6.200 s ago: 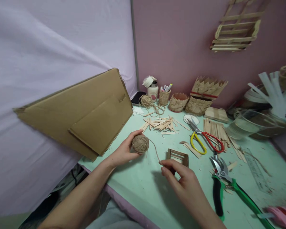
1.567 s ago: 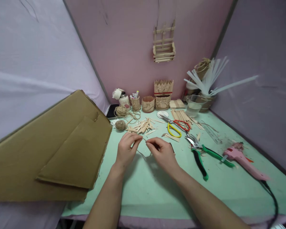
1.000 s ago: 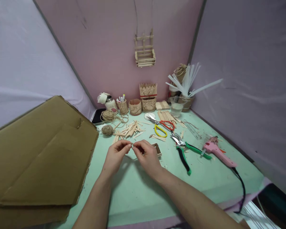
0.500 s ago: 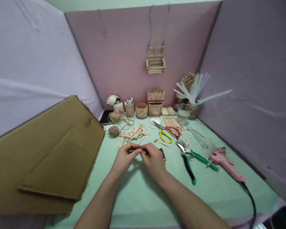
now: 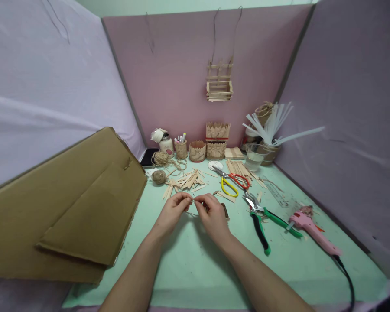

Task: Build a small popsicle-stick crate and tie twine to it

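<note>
My left hand [image 5: 174, 212] and my right hand [image 5: 212, 216] meet fingertip to fingertip above the middle of the table. Both are closed in a pinch, and a tiny pale bit shows between the fingertips, too small to name. A thin light strand [image 5: 191, 214] passes below the fingers, partly hidden by them. Just right of my right hand a small dark brown piece [image 5: 225, 211] with a pale edge lies on the table, mostly covered by the hand. Beyond the hands is a loose pile of cut wooden sticks [image 5: 190, 180].
Cardboard sheets [image 5: 84, 216] lean at the left. To the right lie scissors [image 5: 229, 180], green-handled pruning shears [image 5: 258, 216] and a pink glue gun [image 5: 315, 229] with its cord. Twine balls [image 5: 159, 177], a water cup [image 5: 255, 158] and glue sticks [image 5: 273, 123] stand farther back.
My fingertips have drawn slightly apart, and the left fingers have curled in more. The whole view has shifted a little, so the surroundings appear farther right.
</note>
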A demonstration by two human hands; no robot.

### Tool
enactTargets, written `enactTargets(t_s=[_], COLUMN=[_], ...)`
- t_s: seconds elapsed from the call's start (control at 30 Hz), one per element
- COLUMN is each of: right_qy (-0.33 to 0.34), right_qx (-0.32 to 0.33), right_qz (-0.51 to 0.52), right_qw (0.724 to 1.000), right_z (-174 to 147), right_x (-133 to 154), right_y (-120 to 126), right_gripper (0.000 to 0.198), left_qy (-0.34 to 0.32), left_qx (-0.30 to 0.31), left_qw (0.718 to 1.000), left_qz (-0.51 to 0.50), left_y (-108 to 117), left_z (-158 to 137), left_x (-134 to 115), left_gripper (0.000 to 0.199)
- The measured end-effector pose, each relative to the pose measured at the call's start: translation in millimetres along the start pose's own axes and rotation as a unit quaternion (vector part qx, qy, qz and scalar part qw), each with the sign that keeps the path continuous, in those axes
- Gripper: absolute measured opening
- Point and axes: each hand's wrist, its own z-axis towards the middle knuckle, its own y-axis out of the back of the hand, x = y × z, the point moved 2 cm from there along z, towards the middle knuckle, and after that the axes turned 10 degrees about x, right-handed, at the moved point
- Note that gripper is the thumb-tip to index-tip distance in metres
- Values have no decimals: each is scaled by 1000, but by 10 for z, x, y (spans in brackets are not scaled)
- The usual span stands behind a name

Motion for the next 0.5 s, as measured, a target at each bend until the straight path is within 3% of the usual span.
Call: enactTargets(t_s=[0.17,0.5], right_qy=[-16,-7], right_qx=[16,52], right_qz=[13,11], right_qw=[1000,999], right_z=[2,15], right_x=[-21,-66], right_y=[1,55], right_gripper=[13,15], left_qy=[-4,10], left_qx=[38,56], left_qw=[999,998], left_qz=[35,-22], left_y=[6,2], left_z=[-23,-35], left_x=[-29,-57], left_gripper=[19,26])
